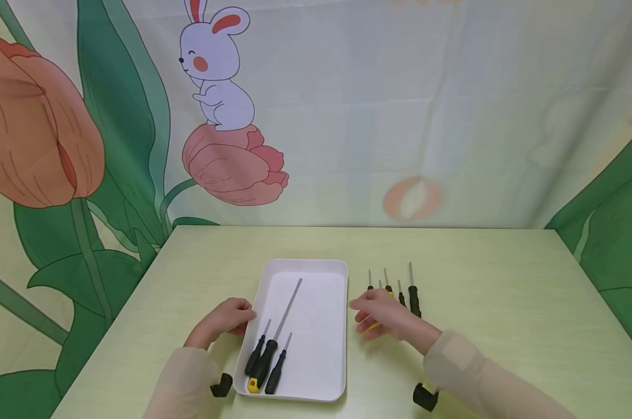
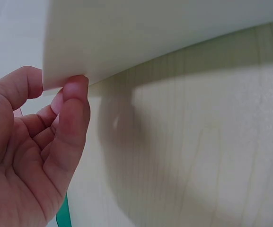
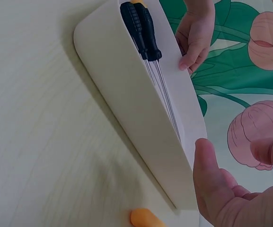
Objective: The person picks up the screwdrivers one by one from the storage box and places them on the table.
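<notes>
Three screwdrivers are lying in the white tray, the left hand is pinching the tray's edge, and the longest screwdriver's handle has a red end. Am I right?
Almost! The handle end of the longest screwdriver is yellow, not red, as the head view shows. Three screwdrivers do lie in the white tray, and the left hand is pinching its edge.

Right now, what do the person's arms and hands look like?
Left hand and right hand: no gloves or rings visible. Left sleeve and right sleeve: plain, pale beige. A small black piece shows by each sleeve; can't tell if attached.
</notes>
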Action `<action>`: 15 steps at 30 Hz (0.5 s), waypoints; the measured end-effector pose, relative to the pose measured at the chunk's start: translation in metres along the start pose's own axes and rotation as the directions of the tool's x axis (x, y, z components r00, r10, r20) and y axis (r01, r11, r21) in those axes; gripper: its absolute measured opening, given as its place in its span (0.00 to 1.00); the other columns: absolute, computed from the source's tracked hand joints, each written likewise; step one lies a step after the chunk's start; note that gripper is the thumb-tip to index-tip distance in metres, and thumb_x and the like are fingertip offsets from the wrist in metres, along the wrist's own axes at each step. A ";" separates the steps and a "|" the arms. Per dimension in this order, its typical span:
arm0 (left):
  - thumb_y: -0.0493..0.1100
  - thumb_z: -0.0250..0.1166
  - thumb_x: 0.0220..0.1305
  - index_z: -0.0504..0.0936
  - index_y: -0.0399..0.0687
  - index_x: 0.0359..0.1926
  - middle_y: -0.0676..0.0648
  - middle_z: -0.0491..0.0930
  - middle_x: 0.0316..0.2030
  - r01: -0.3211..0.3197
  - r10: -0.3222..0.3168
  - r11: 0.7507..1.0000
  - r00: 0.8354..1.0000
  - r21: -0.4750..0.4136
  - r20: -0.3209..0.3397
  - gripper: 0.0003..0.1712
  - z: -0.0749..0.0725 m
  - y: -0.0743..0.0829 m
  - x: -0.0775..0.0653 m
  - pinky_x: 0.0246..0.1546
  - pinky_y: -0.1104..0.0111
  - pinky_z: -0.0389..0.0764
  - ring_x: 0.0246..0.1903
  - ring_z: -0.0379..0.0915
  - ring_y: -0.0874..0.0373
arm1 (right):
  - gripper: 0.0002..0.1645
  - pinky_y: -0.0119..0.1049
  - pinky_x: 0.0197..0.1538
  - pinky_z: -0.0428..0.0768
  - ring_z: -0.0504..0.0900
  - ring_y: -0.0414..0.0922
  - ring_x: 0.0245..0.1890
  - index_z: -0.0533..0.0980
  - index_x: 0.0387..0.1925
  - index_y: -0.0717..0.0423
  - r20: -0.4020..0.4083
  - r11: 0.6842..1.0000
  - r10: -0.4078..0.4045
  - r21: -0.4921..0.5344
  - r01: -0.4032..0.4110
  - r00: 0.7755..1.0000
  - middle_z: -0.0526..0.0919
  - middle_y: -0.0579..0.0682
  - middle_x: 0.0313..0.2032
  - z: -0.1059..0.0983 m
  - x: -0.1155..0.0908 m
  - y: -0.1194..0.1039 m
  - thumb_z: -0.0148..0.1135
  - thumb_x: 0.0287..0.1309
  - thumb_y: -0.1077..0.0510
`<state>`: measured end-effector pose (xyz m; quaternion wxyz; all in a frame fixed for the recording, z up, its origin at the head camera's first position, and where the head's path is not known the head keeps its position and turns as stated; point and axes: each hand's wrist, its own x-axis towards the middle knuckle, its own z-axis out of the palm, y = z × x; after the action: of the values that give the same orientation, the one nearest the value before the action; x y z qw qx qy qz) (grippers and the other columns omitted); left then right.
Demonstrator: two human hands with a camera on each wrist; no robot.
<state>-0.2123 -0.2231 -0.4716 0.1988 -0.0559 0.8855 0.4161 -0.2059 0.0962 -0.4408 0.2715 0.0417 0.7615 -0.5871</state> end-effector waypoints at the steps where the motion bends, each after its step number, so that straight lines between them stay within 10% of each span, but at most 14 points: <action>1: 0.37 0.52 0.58 0.72 0.35 0.31 0.48 0.70 0.23 0.000 0.000 1.000 1.000 0.002 0.000 0.07 0.000 0.000 0.000 0.26 0.68 0.74 0.21 0.69 0.59 | 0.21 0.35 0.24 0.78 0.77 0.43 0.21 0.69 0.42 0.66 0.003 1.000 0.000 -0.002 0.000 1.000 0.76 0.56 0.30 0.002 0.000 0.000 0.55 0.54 0.53; 15: 0.38 0.53 0.58 0.72 0.35 0.31 0.46 0.72 0.24 0.010 -0.009 1.000 1.000 0.012 -0.005 0.08 0.000 0.000 -0.001 0.27 0.67 0.75 0.22 0.70 0.58 | 0.24 0.35 0.25 0.78 0.77 0.42 0.20 0.68 0.43 0.68 0.097 1.000 -0.003 -0.012 0.004 0.995 0.75 0.54 0.28 0.029 0.002 0.001 0.55 0.54 0.51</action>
<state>-0.2117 -0.2227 -0.4710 0.1987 -0.0601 0.8883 0.4097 -0.1966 0.0695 -0.4468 0.3074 0.0104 0.7510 -0.5843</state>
